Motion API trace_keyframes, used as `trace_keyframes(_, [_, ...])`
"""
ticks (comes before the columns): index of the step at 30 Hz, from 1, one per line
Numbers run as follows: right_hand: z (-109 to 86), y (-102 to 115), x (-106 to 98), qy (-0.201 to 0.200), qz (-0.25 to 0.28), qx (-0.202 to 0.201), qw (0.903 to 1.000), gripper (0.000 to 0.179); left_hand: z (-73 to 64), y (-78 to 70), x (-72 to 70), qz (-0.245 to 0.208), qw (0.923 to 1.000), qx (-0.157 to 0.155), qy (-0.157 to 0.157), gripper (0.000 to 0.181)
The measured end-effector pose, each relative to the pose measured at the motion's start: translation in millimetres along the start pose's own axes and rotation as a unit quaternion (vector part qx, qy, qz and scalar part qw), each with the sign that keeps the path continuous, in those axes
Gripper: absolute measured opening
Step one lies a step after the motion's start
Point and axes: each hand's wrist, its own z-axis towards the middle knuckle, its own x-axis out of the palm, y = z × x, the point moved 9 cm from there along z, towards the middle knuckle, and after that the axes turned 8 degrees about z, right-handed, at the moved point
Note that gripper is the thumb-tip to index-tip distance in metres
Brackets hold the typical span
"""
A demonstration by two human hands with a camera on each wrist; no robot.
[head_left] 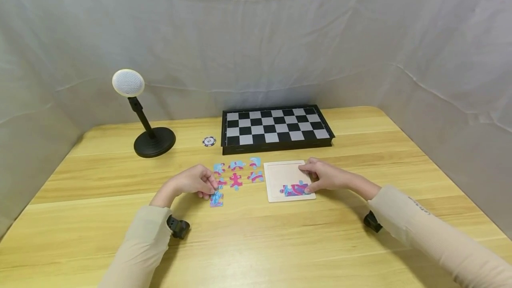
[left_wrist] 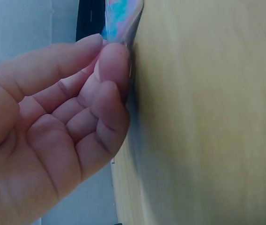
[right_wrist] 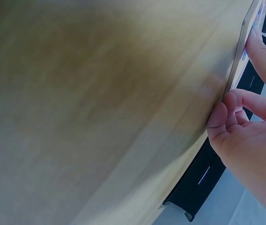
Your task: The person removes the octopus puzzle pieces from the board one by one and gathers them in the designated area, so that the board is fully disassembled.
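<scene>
With thumb and index finger my left hand pinches a blue-and-pink jigsaw piece, which looks tilted up from the table in the left wrist view. Several more jigsaw pieces lie loose just beyond and to the right of that hand. A pale wooden puzzle tray lies flat to their right, with joined purple-and-pink pieces along its near side. My right hand holds the tray's right side, its thumb over the joined pieces and its other fingers curled at the edge.
A black-framed checkered board lies behind the tray. Left of it is a poker chip. At the back left stands a round white mesh head on a black stand. Pale cloth encloses the wooden table.
</scene>
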Motion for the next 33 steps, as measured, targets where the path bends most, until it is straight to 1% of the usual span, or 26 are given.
trace_keyframes(2, [-0.2, 0, 0, 0.000, -0.001, 0.000, 1.0000, 0.062, 0.2, 0.6, -0.1, 0.001, 1.0000, -0.005, 0.002, 0.004])
trace_keyframes(6, [-0.8, 0, 0, 0.000, 0.000, 0.001, 1.0000, 0.062, 0.3, -1.4, -2.5, 0.004, 1.0000, -0.003, -0.003, 0.004])
trace_keyframes(13, [-0.8, 1, 0, -0.001, -0.002, -0.001, 1.0000, 0.062, 4.0, -9.5, -8.4, -0.001, 0.9994, 0.006, -0.034, 0.004])
trace_keyframes(20, [-1.3, 2, 0, -0.001, 0.001, -0.007, 1.0000, 0.060, 11.6, -20.2, -7.0, 0.004, 0.9977, -0.002, -0.067, 0.005])
trace_keyframes(23, [-1.4, 3, 0, -0.003, 0.005, -0.016, 0.9998, 0.055, 16.1, -25.1, -6.3, 0.003, 0.9965, 0.000, -0.084, 0.005])
trace_keyframes(26, [-1.2, 4, 0, -0.006, 0.009, -0.031, 0.9995, 0.045, 20.6, -29.7, -5.1, -0.001, 0.9957, 0.004, -0.093, 0.006])
trace_keyframes(29, [-1.0, 5, 0, -0.006, 0.017, -0.034, 0.9992, 0.036, 25.3, -36.0, -3.0, -0.004, 0.9953, 0.018, -0.095, 0.007])
trace_keyframes(33, [-0.9, 5, 1, 0.001, 0.031, -0.030, 0.9991, 0.027, 31.2, -48.1, 0.1, -0.006, 0.9943, 0.042, -0.097, 0.007])
